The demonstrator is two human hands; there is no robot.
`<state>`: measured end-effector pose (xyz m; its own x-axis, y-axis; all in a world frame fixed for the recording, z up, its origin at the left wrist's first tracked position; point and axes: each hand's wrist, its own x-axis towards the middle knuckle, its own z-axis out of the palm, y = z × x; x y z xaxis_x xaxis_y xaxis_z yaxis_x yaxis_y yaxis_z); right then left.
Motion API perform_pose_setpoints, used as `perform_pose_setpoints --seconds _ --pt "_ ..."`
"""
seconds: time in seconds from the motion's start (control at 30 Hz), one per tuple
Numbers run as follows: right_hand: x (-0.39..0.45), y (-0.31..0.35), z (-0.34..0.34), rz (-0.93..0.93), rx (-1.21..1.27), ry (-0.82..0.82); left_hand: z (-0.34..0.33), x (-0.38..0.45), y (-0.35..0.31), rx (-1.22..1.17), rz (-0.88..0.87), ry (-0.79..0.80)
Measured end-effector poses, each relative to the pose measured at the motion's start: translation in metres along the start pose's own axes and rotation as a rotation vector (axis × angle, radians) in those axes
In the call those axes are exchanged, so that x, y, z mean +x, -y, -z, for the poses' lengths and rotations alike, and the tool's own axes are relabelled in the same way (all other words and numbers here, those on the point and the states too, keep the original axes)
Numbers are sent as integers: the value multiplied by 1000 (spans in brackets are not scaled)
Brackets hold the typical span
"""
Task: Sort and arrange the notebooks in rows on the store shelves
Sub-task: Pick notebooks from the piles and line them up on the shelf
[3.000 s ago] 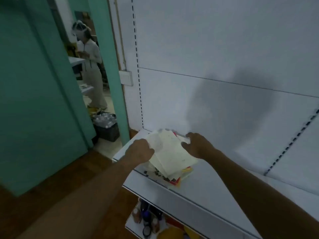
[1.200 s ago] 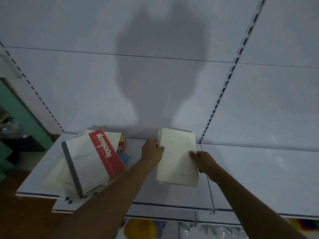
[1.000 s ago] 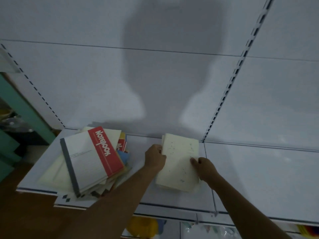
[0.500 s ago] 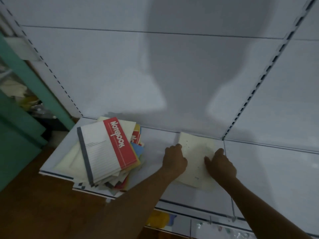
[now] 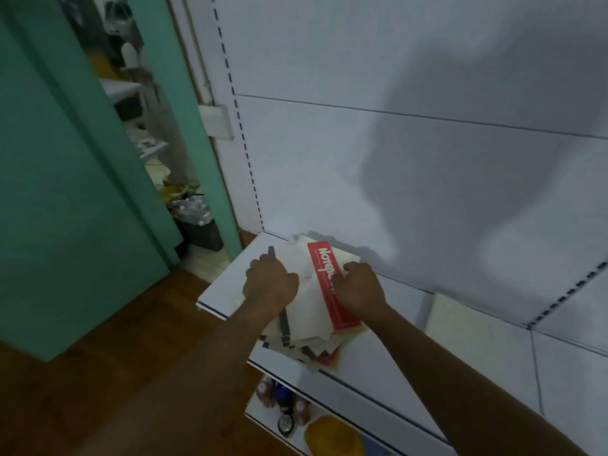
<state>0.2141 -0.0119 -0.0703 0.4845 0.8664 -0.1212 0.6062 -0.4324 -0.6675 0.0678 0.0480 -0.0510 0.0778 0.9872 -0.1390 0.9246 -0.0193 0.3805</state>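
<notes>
An untidy pile of notebooks (image 5: 316,343) lies at the left end of the white shelf (image 5: 223,291). On top is a white notebook with a red band (image 5: 324,297) printed "Notebook". My left hand (image 5: 269,284) is curled over its left edge. My right hand (image 5: 360,286) grips its right side, fingers on the red band. A cream notebook (image 5: 460,327) lies flat and alone on the shelf further right, with neither hand touching it.
The white back panel (image 5: 394,159) with slotted uprights rises behind the shelf. A teal door (image 5: 65,192) and a cluttered doorway with a black bin (image 5: 200,232) are on the left. A lower shelf (image 5: 289,413) holds small bottles and a yellow item. The floor is wood.
Both hands let go of the cream notebook, which now lies on the shelf at the right. They moved left onto the red-banded notebook on the pile. The view swung left.
</notes>
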Motion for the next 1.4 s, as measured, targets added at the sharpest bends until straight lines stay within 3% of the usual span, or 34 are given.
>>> perform_pose_setpoints --seconds 0.13,0.3,0.5,0.73,1.03,1.17,1.4 --pt "-5 14 -18 -95 -125 -3 3 -7 17 -24 -17 89" --pt "-10 20 -29 -131 -206 -33 2 -14 7 53 6 32" --pt "-14 9 -18 -156 172 35 9 -13 12 -109 -78 14" --pt "-33 -18 40 -272 385 -197 -1 -31 -45 -317 -332 123" --pt "-114 -173 156 -546 262 -541 -98 -134 -176 -332 -672 457" --pt "-138 -240 189 -601 239 -556 -142 -183 -220 -358 -691 577" --pt "-152 -338 225 -620 191 -483 -226 -230 -275 -251 -656 598"
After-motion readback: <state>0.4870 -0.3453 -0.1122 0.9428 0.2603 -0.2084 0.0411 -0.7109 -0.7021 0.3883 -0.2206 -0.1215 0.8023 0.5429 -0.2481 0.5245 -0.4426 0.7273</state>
